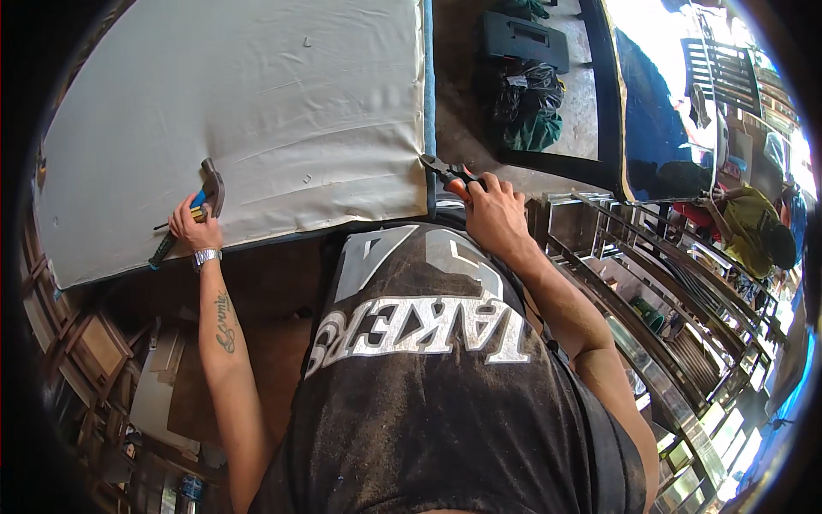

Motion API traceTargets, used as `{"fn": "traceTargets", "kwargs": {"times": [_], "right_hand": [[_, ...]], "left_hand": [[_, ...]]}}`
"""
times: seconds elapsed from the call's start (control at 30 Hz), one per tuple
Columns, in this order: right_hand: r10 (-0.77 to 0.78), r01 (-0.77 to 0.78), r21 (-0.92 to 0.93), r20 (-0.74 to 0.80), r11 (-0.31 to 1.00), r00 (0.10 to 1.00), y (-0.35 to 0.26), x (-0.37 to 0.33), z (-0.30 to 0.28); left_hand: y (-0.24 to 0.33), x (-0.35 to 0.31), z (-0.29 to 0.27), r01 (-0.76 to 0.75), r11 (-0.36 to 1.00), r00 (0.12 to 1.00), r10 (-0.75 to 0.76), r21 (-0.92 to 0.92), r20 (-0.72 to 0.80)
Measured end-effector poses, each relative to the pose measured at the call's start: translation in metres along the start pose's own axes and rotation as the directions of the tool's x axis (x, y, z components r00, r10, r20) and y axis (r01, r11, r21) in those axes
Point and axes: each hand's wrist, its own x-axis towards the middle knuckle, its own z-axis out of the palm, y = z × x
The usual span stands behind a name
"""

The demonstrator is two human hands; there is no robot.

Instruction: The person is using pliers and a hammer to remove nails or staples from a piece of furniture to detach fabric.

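A large panel covered in off-white fabric (257,103), with blue-grey edging, lies before me. My left hand (193,223) rests on its near left part, fingers closed round a claw hammer (214,187) with a blue and dark green handle. A screwdriver (199,211) with a yellow and black handle is also under those fingers, its thin shaft pointing left. At the panel's near right corner, my right hand (497,206) grips pliers (443,168) with orange-red and black handles. The pliers' jaws touch the fabric's right edge; whether they pinch anything is too small to tell.
Bent staples (306,179) lie on the fabric. Beyond the right edge, a dark toolbox (527,41) and black plastic bags (539,90) sit on the floor. A dark frame (612,103) stands further right. Metal frames (634,257) are stacked below it; another person (753,224) is at far right.
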Motion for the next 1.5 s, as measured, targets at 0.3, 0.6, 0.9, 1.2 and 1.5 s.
{"fn": "traceTargets", "kwargs": {"times": [0.3, 0.6, 0.9, 1.2, 1.5], "right_hand": [[0.105, -0.143, 0.231, 0.167, 0.963, 0.98, -0.006, 0.009, 0.003], [-0.223, 0.216, 0.599, -0.064, 0.771, 0.973, 0.044, 0.042, 0.043], [0.007, -0.001, 0.13, -0.044, 0.991, 0.999, 0.01, -0.008, -0.018], [-0.059, 0.055, 0.036, 0.123, 0.998, 0.991, -0.025, 0.03, -0.031], [-0.062, 0.064, 0.057, -0.041, 0.996, 0.997, 0.002, 0.003, -0.058]], "left_hand": [[-0.001, 0.0, 0.0, 0.007, 1.0, 1.0, -0.007, 0.013, 0.018], [-0.003, -0.002, 0.0, 0.02, 1.0, 1.0, -0.02, 0.0, 0.01], [0.001, 0.0, 0.0, 0.031, 0.998, 0.999, -0.033, -0.047, -0.033], [0.007, 0.001, -0.005, -0.003, 1.0, 1.0, 0.003, 0.018, -0.004], [0.004, 0.0, -0.002, 0.038, 0.998, 0.999, -0.038, 0.043, 0.014]]}}
